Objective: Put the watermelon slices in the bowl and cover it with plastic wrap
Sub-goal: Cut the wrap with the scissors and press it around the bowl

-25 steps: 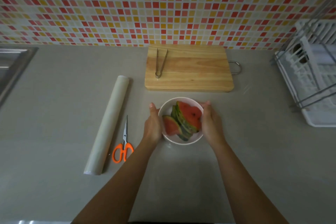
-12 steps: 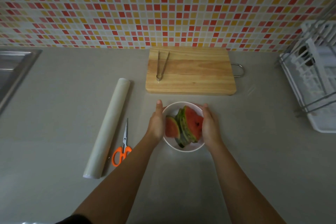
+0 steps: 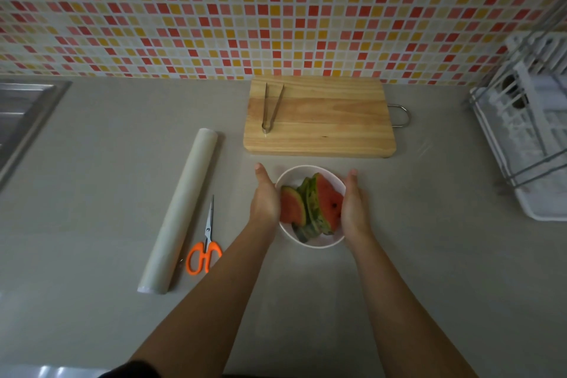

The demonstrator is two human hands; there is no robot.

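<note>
Noted left hand [image 3: 264, 198] and right hand [image 3: 352, 209] flanking white bowl [image 3: 306, 169] on table [image 3: 435, 261]. Fingers straight, together, against its sides. Watermelon slices [image 3: 320, 204] stacked inside.

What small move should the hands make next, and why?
Probably the left hand should reach for the plastic wrap roll: the watermelon slices already sit in the bowl, which it and the right hand merely flank, and I can make out no film over it.

My one head camera sits close above the tabletop [image 3: 429, 255], tilted forward toward the wall [image 3: 276, 9] behind the cutting board [image 3: 331, 120].
</note>
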